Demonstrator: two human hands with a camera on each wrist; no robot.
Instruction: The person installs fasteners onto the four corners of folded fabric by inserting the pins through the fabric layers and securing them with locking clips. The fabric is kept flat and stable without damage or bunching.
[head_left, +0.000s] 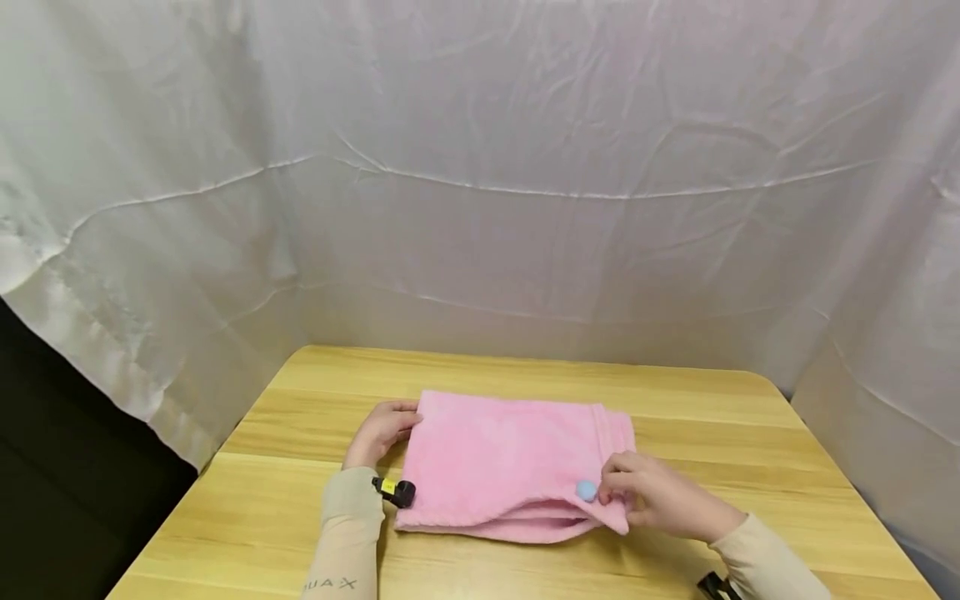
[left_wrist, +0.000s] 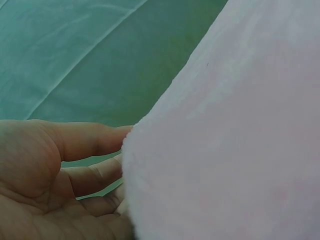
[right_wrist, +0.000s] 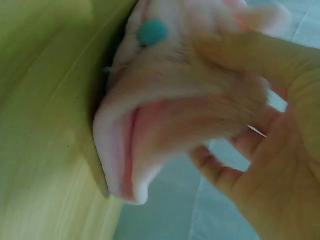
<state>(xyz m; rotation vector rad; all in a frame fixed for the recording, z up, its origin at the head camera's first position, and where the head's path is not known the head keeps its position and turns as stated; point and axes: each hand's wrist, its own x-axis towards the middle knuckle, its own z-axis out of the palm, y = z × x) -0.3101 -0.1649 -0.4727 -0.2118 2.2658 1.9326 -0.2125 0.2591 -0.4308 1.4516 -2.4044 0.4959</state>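
A folded pink plush cloth lies on the table, its front edge gaping between the layers. On its right front part sits a small round light-blue piece, also seen in the right wrist view as a blue-green disc. My right hand pinches the cloth's right front corner beside that piece, thumb on top and some fingers beneath. At the left edge, my left hand touches the cloth with loosely extended fingers. The cloth's edge hides those fingertips in the left wrist view.
The wooden table has rounded far corners. Pale satiny curtains hang behind it and along both sides. A dark area shows below the curtain at left. A small black wrist camera overlaps the cloth's left edge.
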